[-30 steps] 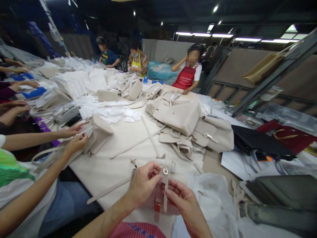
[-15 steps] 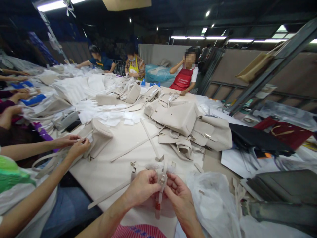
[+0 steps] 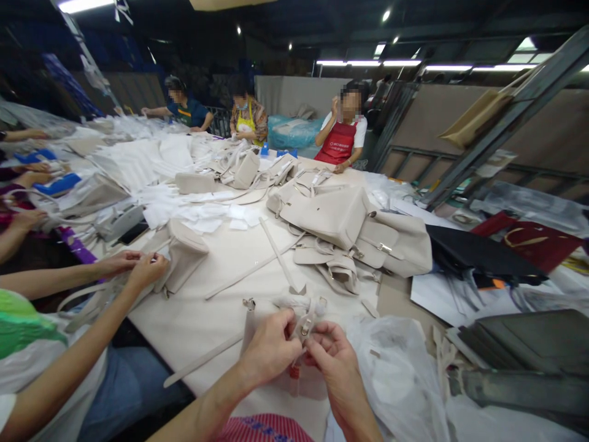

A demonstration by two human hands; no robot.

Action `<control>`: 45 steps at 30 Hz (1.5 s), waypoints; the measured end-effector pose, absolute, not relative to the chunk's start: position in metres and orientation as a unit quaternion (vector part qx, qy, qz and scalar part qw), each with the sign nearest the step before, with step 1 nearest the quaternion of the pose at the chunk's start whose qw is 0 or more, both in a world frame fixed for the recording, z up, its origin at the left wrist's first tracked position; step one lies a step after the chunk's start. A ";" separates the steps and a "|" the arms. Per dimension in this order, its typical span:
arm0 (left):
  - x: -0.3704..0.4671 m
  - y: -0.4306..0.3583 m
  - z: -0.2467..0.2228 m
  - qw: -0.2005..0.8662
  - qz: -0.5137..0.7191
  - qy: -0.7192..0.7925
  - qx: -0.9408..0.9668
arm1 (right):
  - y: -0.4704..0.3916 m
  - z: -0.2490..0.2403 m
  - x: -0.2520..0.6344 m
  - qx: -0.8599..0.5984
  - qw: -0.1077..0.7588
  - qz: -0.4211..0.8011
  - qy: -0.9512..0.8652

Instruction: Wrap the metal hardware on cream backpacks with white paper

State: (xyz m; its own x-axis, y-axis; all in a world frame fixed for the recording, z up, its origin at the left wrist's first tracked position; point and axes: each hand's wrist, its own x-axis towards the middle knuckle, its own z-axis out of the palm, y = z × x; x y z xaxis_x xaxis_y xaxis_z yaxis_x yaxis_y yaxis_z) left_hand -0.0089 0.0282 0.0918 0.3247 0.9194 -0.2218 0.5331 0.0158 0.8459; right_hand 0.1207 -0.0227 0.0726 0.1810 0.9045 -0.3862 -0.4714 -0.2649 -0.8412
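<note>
Just in front of me, a beige strap piece with a metal clasp (image 3: 304, 326) is pinched between both hands. My left hand (image 3: 272, 345) closes on its left side, thumb and fingers together. My right hand (image 3: 334, 356) grips the lower right side with thumb and fingertips. Below the strap hangs a small red piece (image 3: 294, 372). Behind my hands lies a beige handbag (image 3: 248, 325), mostly hidden by them, with metal fittings at its top corners and clear wrapping over its top. A loose beige strap (image 3: 207, 359) lies to the left of my left hand.
Beige bags (image 3: 331, 215) are heaped ahead. To the right are a clear plastic bag (image 3: 391, 368), dark grey panels (image 3: 529, 344) and a black bag (image 3: 478, 255). At left, a co-worker's hands (image 3: 142, 267) work on another beige bag (image 3: 186, 255). More people sit around the table.
The strap piece has tilted rightward in my fingers, and my right hand has drawn in closer under it. My left hand has shifted slightly right.
</note>
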 end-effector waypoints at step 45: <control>-0.026 0.017 0.087 0.096 0.356 0.331 0.869 | -0.024 0.072 0.115 -0.504 0.561 0.604 -0.259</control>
State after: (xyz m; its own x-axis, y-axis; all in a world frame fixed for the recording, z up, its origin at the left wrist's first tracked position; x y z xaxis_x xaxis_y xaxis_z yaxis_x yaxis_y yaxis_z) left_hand -0.0260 0.0167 0.0866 0.5282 0.6432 0.5543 0.5063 -0.7627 0.4024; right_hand 0.1148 -0.0242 0.0724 0.1372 0.9377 -0.3191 -0.4160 -0.2378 -0.8777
